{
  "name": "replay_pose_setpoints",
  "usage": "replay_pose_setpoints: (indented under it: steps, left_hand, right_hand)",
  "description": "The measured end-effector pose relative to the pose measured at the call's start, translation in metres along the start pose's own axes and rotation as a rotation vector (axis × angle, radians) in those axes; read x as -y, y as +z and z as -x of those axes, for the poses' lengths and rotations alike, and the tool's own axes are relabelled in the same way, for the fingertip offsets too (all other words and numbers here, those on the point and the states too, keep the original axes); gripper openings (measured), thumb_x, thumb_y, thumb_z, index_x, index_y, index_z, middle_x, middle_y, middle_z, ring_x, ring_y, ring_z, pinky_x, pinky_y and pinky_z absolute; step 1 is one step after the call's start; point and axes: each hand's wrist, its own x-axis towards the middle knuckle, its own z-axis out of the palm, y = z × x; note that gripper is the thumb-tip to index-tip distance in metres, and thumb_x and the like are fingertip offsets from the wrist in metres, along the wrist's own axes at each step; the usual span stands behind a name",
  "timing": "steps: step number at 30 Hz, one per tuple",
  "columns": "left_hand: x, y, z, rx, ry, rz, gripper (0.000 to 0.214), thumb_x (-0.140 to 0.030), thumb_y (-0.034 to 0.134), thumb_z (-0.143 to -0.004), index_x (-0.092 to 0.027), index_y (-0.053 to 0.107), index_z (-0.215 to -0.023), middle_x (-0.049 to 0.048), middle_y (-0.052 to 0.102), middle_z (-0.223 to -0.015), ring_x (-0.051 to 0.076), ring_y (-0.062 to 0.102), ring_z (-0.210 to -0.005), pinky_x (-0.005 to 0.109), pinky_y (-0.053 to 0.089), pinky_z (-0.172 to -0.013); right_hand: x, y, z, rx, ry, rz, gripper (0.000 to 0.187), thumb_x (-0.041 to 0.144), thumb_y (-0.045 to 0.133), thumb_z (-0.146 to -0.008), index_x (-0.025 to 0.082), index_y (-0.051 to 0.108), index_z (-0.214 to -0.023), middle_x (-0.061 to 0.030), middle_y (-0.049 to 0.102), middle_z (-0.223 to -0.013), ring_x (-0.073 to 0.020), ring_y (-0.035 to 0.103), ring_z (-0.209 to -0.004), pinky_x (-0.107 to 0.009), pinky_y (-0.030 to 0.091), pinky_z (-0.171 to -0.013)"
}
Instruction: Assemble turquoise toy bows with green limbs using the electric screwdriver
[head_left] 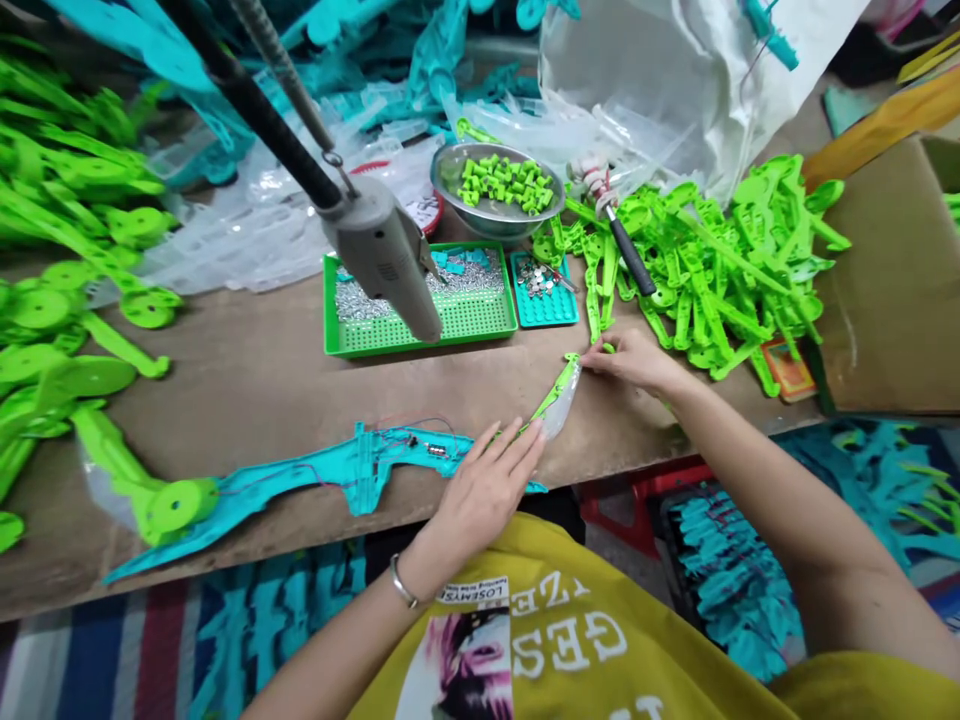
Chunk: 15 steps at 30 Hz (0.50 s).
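My left hand (pixel 487 490) lies with its fingers stretched out over the right end of a long turquoise plastic shell (pixel 289 468) and the lower end of a narrow green plastic arm (pixel 551 390). This arm has a clear plastic part along its side. At the arm's upper end, my right hand (pixel 634 360) is closed in a pinch on its tip; a bit of green shows by the fingers. The shell lies open, with thin wires and a small spring-like metal part inside. Another green arm with a round disc (pixel 180 505) rests on the shell's left end.
A grey power screwdriver (pixel 386 255) hangs over a green tray (pixel 420 335) of screws. Beside it are a turquoise tray (pixel 547 310) with small metal parts, a metal bowl (pixel 495 220) of green pieces, a black-handled tool (pixel 630 250), and green-part heaps (pixel 712 270). A cardboard box (pixel 892 300) stands right.
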Motion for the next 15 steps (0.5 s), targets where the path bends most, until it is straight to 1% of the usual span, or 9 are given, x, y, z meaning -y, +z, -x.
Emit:
replay_pose_setpoints:
  steps: [4, 7, 9, 12, 15]
  left_hand:
    - [0.003, 0.003, 0.001, -0.028, 0.003, 0.039, 0.044, -0.012, 0.046, -0.100, -0.012, 0.052, -0.143, 0.0103, 0.052, -0.152, 0.028, 0.052, -0.139, 0.048, 0.046, -0.113]
    - [0.004, 0.004, 0.001, -0.042, -0.004, 0.087, 0.048, -0.010, 0.045, -0.099, -0.012, 0.049, -0.146, 0.0120, 0.053, -0.151, 0.027, 0.051, -0.139, 0.049, 0.047, -0.113]
    - [0.004, 0.003, 0.001, -0.041, -0.005, 0.109, 0.049, -0.009, 0.045, -0.098, -0.013, 0.049, -0.147, 0.0120, 0.053, -0.151, 0.027, 0.051, -0.139, 0.049, 0.047, -0.112]
    - [0.004, 0.002, 0.000, -0.044, -0.013, 0.124, 0.049, -0.009, 0.043, -0.099, -0.015, 0.049, -0.147, 0.0114, 0.054, -0.150, 0.027, 0.053, -0.138, 0.049, 0.048, -0.112]
    - [0.004, 0.001, -0.001, -0.039, -0.019, 0.123, 0.048, -0.009, 0.044, -0.099, -0.014, 0.049, -0.146, 0.0119, 0.054, -0.150, 0.027, 0.053, -0.138, 0.049, 0.048, -0.111]
  right_hand:
    - [0.003, 0.000, -0.003, 0.067, 0.094, -0.083, 0.042, 0.054, 0.084, -0.062, 0.016, 0.066, -0.067, -0.0047, 0.070, -0.065, -0.0148, 0.057, -0.064, -0.029, 0.041, -0.065]
    - [0.008, 0.001, -0.003, 0.075, 0.122, -0.086, 0.042, 0.052, 0.085, -0.063, 0.017, 0.064, -0.068, -0.0058, 0.072, -0.065, -0.0156, 0.061, -0.065, -0.029, 0.042, -0.066]
    - [0.010, 0.002, -0.003, 0.066, 0.116, -0.053, 0.041, 0.052, 0.085, -0.065, 0.017, 0.063, -0.068, -0.0060, 0.072, -0.065, -0.0158, 0.061, -0.065, -0.028, 0.041, -0.065]
    - [0.011, 0.002, -0.004, 0.070, 0.113, -0.021, 0.041, 0.051, 0.085, -0.065, 0.017, 0.062, -0.066, -0.0059, 0.072, -0.064, -0.0148, 0.059, -0.063, -0.028, 0.039, -0.062]
    - [0.011, 0.001, -0.003, 0.116, 0.132, -0.019, 0.043, 0.054, 0.084, -0.065, 0.017, 0.063, -0.069, -0.0046, 0.070, -0.061, -0.0127, 0.053, -0.057, -0.027, 0.034, -0.057]
